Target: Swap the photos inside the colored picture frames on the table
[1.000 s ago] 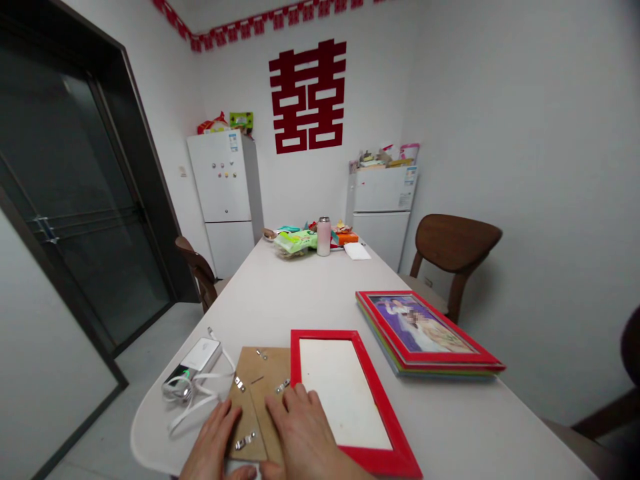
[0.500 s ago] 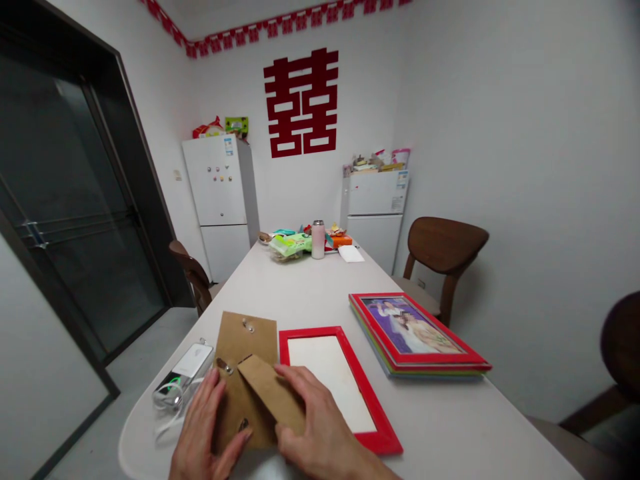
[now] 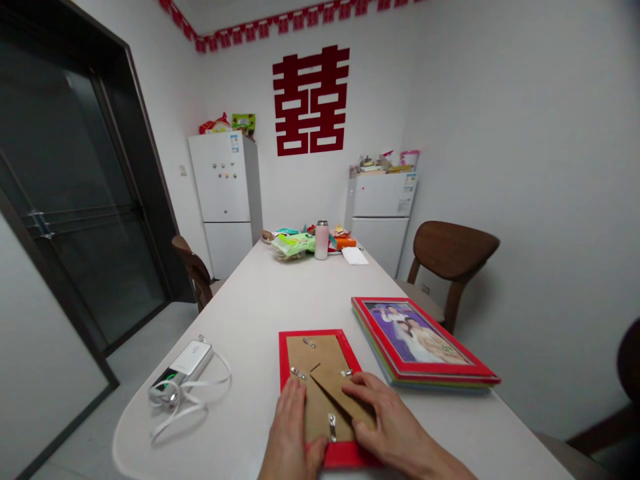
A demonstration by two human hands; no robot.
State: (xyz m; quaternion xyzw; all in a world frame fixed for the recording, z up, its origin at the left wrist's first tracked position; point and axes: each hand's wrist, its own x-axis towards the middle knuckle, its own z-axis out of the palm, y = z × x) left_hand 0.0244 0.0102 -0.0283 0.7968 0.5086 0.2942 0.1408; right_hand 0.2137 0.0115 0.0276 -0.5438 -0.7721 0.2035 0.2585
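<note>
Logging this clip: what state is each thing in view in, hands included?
Red frame: flat on the table
Backing board: within the frame's opening; full seating unclear
Stand flap: tilted up
Left hand: resting on frame and board
Right hand: gripping the flap
Framed pictures: stacked, top photo facing up
Power bank: display lit green
Pink bottle: upright, capped
Left fridge: shut
Right fridge: shut

Showing two hands (image 3: pixel 290 427) (image 3: pixel 395 427), one backing board (image 3: pixel 316 400), four metal clips (image 3: pixel 309 343) (image 3: pixel 299 374) (image 3: pixel 347 373) (image 3: pixel 332 428).
Also showing one loose frame (image 3: pixel 350 455), one frame stack (image 3: pixel 423 337), one power bank (image 3: pixel 191 358), one bottle (image 3: pixel 322 243), two refrigerators (image 3: pixel 225 183) (image 3: pixel 380 200), three chairs (image 3: pixel 193 267) (image 3: pixel 456 250) (image 3: pixel 631 357), one surface (image 3: pixel 280 290).
</note>
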